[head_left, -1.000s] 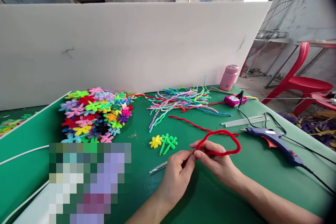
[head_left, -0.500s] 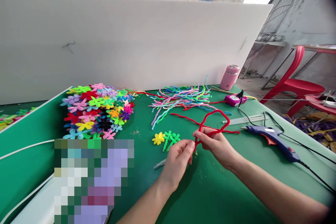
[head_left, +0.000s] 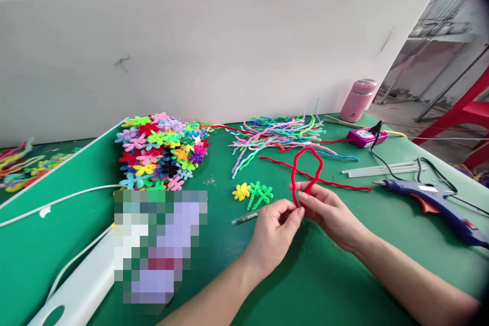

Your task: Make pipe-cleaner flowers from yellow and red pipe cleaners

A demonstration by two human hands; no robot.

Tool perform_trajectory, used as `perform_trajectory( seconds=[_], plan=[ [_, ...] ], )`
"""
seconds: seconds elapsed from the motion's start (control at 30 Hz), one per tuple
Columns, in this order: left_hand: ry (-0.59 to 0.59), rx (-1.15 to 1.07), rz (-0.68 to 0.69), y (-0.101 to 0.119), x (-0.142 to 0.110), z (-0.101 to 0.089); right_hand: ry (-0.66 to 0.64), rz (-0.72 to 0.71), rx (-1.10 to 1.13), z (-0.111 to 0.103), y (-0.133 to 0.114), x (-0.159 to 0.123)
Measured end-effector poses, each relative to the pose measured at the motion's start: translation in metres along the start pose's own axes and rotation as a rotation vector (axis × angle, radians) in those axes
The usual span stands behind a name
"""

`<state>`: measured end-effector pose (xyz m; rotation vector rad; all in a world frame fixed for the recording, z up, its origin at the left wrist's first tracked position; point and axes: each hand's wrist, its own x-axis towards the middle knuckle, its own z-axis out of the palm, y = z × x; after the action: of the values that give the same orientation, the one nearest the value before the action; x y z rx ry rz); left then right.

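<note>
A red pipe cleaner (head_left: pixel 307 150) stands up in a loop between my two hands. My left hand (head_left: pixel 277 226) pinches it low down, thumb against fingers. On the other side, the thumb and fingers of my right hand (head_left: pixel 330 211) are closed on the lower right of the loop. Just beyond my left hand lie a yellow pipe-cleaner flower (head_left: pixel 241 192) and two green pipe-cleaner pieces (head_left: pixel 263 194). A small clear tube (head_left: pixel 244 219) rests by my left knuckles. Behind the loop another red pipe cleaner (head_left: pixel 346 185) stretches across the green table.
Colourful pipe-cleaner flowers (head_left: pixel 156 153) are heaped at left, loose pipe cleaners (head_left: pixel 280 137) at the back. A blue glue gun (head_left: pixel 435 204), clear glue sticks (head_left: pixel 382 169), a purple box (head_left: pixel 364 137) and a pink bottle (head_left: pixel 358 100) stand right. A white board (head_left: pixel 229 46) closes off the back.
The loop has become narrower and more upright. My right hand has moved down beside my left. The view has shifted, so the table things sit differently in the frame.
</note>
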<state>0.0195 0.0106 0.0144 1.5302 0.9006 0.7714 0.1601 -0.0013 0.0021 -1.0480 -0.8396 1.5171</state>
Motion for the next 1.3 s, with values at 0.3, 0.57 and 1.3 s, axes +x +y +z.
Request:
perform_trajectory(
  seconds=[0.3, 0.57, 1.3],
  plan=[
    [-0.047, -0.213, -0.138, -0.008, -0.002, -0.003, -0.036, -0.008, -0.024, -0.003, -0.003, -0.004],
    [-0.099, -0.326, -0.208, -0.012, -0.004, -0.004, -0.059, -0.011, -0.013, -0.004, -0.005, -0.005],
    [-0.117, -0.248, -0.177, -0.012, -0.008, 0.000, -0.004, -0.115, -0.150, -0.003, -0.003, -0.005]
  ],
)
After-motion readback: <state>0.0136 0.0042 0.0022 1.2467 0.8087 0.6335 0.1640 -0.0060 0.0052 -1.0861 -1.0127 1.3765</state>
